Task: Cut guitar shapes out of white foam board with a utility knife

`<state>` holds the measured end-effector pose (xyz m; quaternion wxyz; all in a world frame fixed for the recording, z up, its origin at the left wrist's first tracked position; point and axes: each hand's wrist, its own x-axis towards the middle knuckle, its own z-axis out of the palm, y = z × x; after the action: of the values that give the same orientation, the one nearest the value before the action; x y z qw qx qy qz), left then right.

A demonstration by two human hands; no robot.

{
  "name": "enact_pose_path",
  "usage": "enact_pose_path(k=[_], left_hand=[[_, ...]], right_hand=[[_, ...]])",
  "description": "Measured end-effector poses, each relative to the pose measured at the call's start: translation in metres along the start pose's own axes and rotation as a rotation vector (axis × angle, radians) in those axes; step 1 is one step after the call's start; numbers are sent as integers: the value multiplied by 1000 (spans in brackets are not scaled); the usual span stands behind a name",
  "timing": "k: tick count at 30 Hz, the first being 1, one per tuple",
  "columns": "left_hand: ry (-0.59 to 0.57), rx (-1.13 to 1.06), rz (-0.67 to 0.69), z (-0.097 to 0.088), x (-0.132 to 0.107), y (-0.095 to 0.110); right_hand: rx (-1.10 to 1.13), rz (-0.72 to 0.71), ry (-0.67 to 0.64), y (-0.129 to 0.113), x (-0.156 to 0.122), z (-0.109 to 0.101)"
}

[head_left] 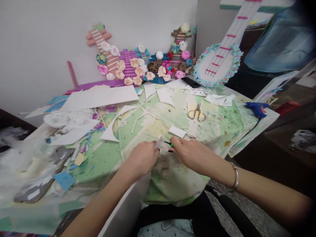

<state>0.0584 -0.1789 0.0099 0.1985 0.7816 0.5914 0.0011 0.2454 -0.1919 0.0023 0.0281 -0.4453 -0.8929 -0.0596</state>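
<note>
My left hand (144, 156) is closed around a small white piece of board (158, 142) that shows above the fingers. Gripped in my right hand (191, 153) is a green-handled craft knife (172, 144), its long thin blade pointing left across the white piece. Below my left forearm a larger white board (128, 209) slants down toward my lap; whether it joins the piece in the fingers is hidden. Just beyond my right hand lies a white rectangle (177, 131). Bent thin white strips (145, 115) rest on the tablecloth (133, 144) ahead of my hands.
Gold-handled scissors (197, 115) lie beyond my right hand. A blue glue gun (257, 108) sits at the right edge, its cord trailing down. Flower-decorated paper guitars (130, 67) lean on the wall, near a larger blue-rimmed one (217, 65). Scraps and white string (70, 118) cover the left.
</note>
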Motion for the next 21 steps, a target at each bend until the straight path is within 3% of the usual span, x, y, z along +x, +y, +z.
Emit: enact_pose_path(k=[21], left_hand=[[24, -74, 11, 4, 0, -4]], right_hand=[[15, -5, -19, 2, 4, 12]])
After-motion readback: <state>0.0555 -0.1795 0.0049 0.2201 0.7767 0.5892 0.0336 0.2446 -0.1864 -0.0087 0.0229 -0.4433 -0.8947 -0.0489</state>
